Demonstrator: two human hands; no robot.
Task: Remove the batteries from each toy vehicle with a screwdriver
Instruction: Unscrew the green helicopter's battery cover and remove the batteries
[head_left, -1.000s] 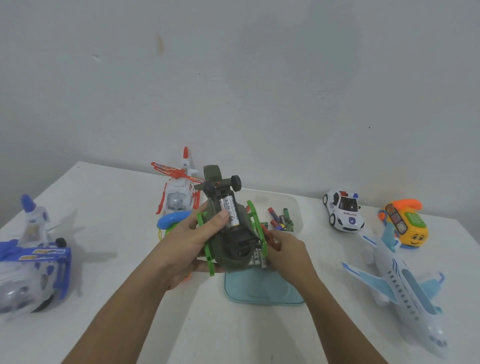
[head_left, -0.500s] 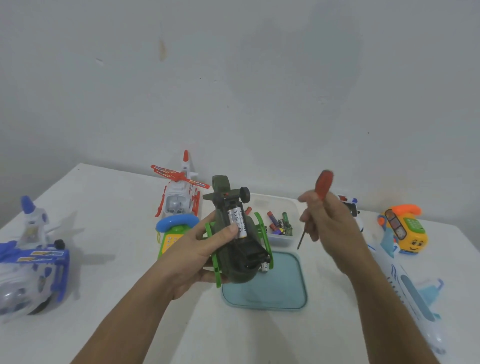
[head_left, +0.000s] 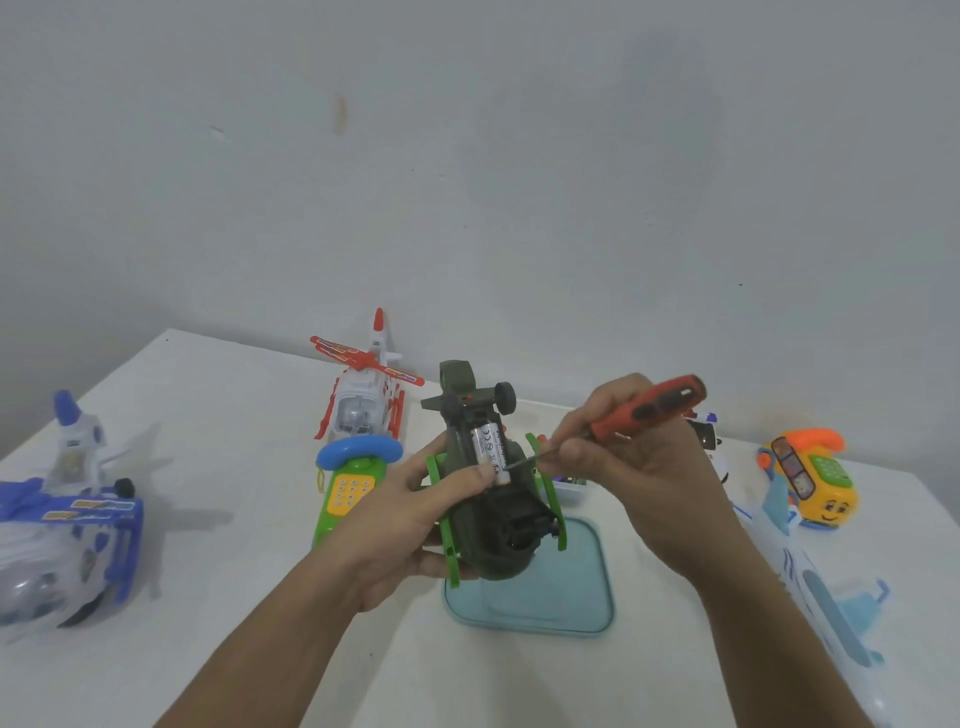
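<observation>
I'm gripping the upturned green helicopter (head_left: 498, 525) over the teal lid (head_left: 582, 597) in my left hand (head_left: 410, 519), its batteries (head_left: 491, 447) exposed but not yet out, while my right hand (head_left: 639, 467) is pinching the screwdriver (head_left: 649, 410), tip at them.

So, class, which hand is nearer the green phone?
Left. The left hand, gripping the dark helicopter, is just right of the green phone; the right hand, holding the screwdriver, is farther right, beyond the helicopter.
</observation>
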